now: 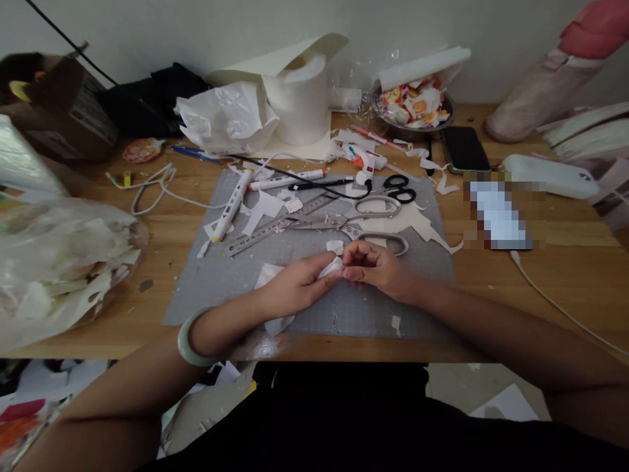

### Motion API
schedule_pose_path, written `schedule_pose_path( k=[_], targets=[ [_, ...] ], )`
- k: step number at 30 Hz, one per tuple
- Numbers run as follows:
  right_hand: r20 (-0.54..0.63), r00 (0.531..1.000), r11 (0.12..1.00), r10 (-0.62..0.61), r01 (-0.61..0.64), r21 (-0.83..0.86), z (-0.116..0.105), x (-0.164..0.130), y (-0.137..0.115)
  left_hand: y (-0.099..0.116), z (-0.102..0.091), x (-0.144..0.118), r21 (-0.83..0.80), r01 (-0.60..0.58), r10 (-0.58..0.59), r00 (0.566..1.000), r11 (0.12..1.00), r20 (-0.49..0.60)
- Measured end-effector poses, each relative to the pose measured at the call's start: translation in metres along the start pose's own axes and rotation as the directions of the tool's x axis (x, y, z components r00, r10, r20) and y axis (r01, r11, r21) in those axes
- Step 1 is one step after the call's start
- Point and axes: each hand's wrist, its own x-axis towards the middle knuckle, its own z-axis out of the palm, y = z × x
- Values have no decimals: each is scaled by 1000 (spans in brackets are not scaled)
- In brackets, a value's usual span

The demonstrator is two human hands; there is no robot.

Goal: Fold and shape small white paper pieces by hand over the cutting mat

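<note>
Above the grey cutting mat (314,318), my left hand (295,285) pinches a small folded piece of white paper (332,267) between thumb and fingers. My right hand (376,269) meets it from the other side, its fingers closed at the paper's right end. Another white scrap (335,247) shows just behind the fingertips. Under my left wrist lies a larger white sheet (279,324), partly covered. Large grey-handled scissors (378,208) rest just beyond my hands, across a steel ruler (260,237).
Behind are markers (233,204), a hot glue gun (361,160) with its cord, black-handled scissors (400,190) and paper offcuts (417,223). A paper roll (299,98) and a bowl of wrappers (417,121) stand at the back. Phones (466,149) lie right, a plastic bag (63,262) left.
</note>
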Motion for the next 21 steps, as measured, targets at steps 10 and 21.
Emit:
schedule_pose_path(
  k=[10,21],
  targets=[
    [5,973,943,-230,224,-245,3,-3,11,1,-2,-1,40,14,-16,998,999,57],
    [162,976,875,-145,203,-440,-4,-1,8,1,-4,-2,115,-14,-6,986,993,166]
  ],
)
